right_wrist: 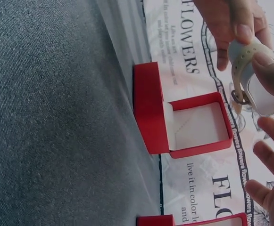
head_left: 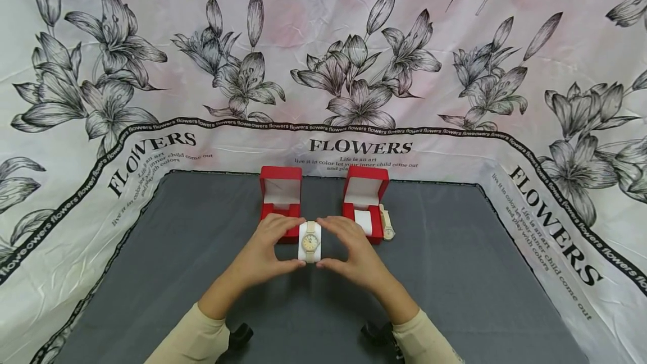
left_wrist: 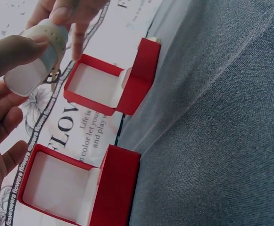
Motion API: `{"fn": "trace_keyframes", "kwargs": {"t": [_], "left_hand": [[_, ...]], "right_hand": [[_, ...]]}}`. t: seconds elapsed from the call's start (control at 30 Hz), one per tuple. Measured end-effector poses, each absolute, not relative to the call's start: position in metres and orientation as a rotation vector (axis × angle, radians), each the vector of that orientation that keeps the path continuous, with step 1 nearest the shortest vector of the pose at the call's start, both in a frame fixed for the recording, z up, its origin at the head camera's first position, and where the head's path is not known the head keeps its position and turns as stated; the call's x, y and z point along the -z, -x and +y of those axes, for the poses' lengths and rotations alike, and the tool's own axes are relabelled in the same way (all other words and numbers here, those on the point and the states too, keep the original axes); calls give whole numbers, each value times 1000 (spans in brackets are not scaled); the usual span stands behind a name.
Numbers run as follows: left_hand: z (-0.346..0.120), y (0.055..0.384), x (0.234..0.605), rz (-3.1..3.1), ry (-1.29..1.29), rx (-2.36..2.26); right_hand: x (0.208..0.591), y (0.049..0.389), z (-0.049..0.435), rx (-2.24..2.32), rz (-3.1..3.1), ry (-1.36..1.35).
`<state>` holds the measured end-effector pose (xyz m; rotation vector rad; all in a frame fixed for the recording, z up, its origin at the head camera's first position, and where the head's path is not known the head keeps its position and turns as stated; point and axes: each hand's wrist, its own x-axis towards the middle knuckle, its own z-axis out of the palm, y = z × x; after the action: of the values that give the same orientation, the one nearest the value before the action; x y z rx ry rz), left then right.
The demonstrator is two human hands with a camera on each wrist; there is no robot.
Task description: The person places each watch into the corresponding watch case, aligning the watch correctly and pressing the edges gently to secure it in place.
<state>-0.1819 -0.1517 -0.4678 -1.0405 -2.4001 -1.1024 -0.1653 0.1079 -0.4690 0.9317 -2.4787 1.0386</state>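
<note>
Between both hands, a wristwatch (head_left: 310, 242) with a pale cream strap is wrapped around a white cushion (head_left: 302, 253), dial facing up. My left hand (head_left: 258, 249) pinches the cushion's left side with thumb and fingertips. From the other side my right hand (head_left: 356, 251) pinches it in the same way. Both wrist views show the underside, with the strap (left_wrist: 57, 40) and its buckle (right_wrist: 239, 97). Just behind the left hand stands a red box (head_left: 281, 173) with its lid up, its inside partly hidden by that hand.
A second red box (head_left: 375, 223), lid raised, stands to the right with a white cushion (head_left: 363, 222) inside. Against its right side lies another pale-strapped watch (head_left: 387, 224). The grey cloth (head_left: 455, 274) covers the table, bordered by a flower-printed sheet (head_left: 242, 145).
</note>
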Motion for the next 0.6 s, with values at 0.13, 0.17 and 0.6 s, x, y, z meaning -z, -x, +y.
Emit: {"fn": "trace_keyframes", "kwargs": {"t": [0.13,0.17,0.6], "left_hand": [[-151,182,467,-2422,1014,1105],[-151,182,467,-2426,1010,1110],[-165,188,471,-2428,937,1132]], "right_hand": [[468,165,108,-1065,-2469,-916],[468,165,108,-1070,-2468,-912],[471,178,93,-1091,-2484,-870]]}}
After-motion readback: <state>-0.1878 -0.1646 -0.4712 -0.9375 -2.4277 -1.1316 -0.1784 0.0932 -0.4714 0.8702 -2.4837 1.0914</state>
